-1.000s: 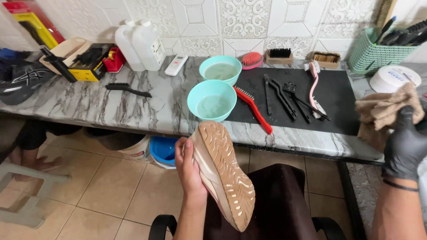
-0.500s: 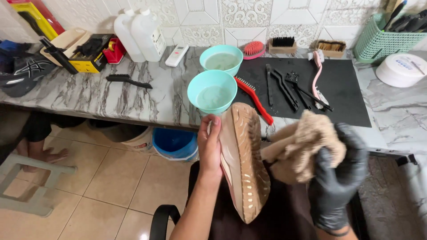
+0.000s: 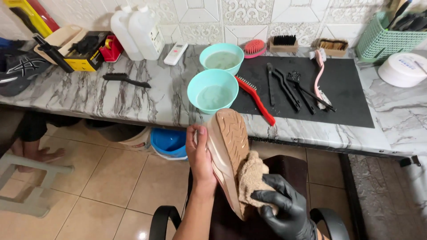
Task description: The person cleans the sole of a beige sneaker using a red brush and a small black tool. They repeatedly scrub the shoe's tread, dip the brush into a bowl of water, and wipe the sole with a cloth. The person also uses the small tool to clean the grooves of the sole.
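Observation:
My bare left hand (image 3: pixel 200 162) grips a tan shoe (image 3: pixel 227 146) by its side, sole turned up and toe pointing toward the counter. My right hand (image 3: pixel 280 206), in a black glove, presses a beige cloth (image 3: pixel 250 180) against the shoe's right side near the heel. Both hands are over my lap, in front of the marble counter (image 3: pixel 133 95). Just beyond the shoe's toe stands a teal bowl (image 3: pixel 212 91) of cloudy water, with a second teal bowl (image 3: pixel 221 58) behind it.
A black mat (image 3: pixel 347 95) carries a red brush (image 3: pixel 255 100), several black brushes (image 3: pixel 289 86) and a pink-handled brush (image 3: pixel 318 73). Two white jugs (image 3: pixel 138 29), a remote, a yellow box, a dark sneaker (image 3: pixel 20 71), a green basket (image 3: pixel 387 35) and a white tub (image 3: pixel 402 69) are on the counter. A blue bucket (image 3: pixel 168 142) sits below.
My gloved right hand took the cloth from the counter's right end, brought it down and now presses it on the shoe. The left hand has tilted the shoe more upright.

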